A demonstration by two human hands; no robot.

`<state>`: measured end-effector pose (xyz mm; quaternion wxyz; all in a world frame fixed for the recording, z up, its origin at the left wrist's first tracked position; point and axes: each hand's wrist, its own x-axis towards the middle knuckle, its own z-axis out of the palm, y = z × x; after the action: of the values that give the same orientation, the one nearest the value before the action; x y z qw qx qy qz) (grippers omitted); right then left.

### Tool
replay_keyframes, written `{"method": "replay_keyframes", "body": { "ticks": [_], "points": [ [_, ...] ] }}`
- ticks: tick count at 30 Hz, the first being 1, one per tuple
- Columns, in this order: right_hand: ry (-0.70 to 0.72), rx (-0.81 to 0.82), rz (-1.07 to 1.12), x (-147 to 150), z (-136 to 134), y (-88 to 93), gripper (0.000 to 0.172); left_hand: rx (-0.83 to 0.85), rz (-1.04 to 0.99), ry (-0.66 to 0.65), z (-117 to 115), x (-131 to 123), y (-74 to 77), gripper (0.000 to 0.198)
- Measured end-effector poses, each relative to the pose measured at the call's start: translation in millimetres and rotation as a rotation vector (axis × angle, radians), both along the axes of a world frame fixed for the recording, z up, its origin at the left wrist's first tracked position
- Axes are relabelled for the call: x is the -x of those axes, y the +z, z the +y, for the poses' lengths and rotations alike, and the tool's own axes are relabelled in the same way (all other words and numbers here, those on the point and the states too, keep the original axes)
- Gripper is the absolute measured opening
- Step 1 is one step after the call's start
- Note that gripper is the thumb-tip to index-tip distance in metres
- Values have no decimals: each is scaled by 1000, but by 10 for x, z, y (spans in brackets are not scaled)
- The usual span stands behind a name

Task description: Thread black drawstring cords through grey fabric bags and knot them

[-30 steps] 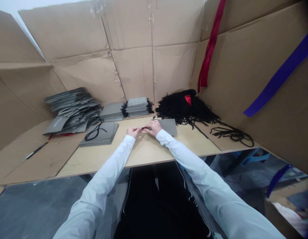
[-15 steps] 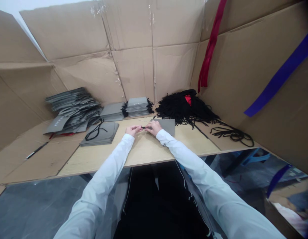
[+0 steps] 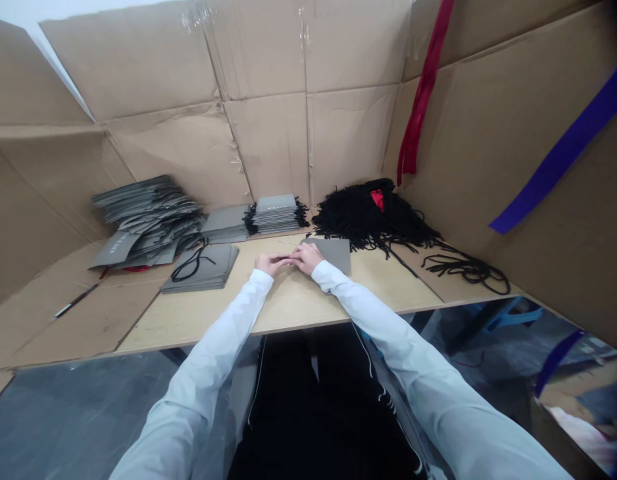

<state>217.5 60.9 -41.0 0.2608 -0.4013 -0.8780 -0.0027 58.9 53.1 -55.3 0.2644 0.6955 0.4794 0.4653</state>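
While my left hand (image 3: 271,264) and right hand (image 3: 307,258) meet just beside a flat grey paper bag (image 3: 336,255) on the worktop (image 3: 288,303), my fingers (image 3: 297,252) pinch a thin black cord (image 3: 284,257) between them. Left of that bag lies a stack of grey bags (image 3: 201,270); behind it sits a heap of black cords (image 3: 371,217).

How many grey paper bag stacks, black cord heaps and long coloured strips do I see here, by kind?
Stacks of flat grey paper bags: 4
Heaps of black cord: 2
Long red ribbon: 1
Long blue-violet strip: 1
Total: 8
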Motion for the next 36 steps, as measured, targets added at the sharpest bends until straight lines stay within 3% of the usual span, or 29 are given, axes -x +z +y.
{"method": "replay_keyframes", "body": {
  "ticks": [15,23,36],
  "points": [
    [33,-101,17,-34,9,3,24,-13,58,-122,-54,29,120,30],
    [14,-108,7,-96,3,-9,24,34,53,-20,-74,57,116,30],
    [17,-121,20,-79,28,-15,24,244,-332,34,-159,-2,268,29]
  ]
}}
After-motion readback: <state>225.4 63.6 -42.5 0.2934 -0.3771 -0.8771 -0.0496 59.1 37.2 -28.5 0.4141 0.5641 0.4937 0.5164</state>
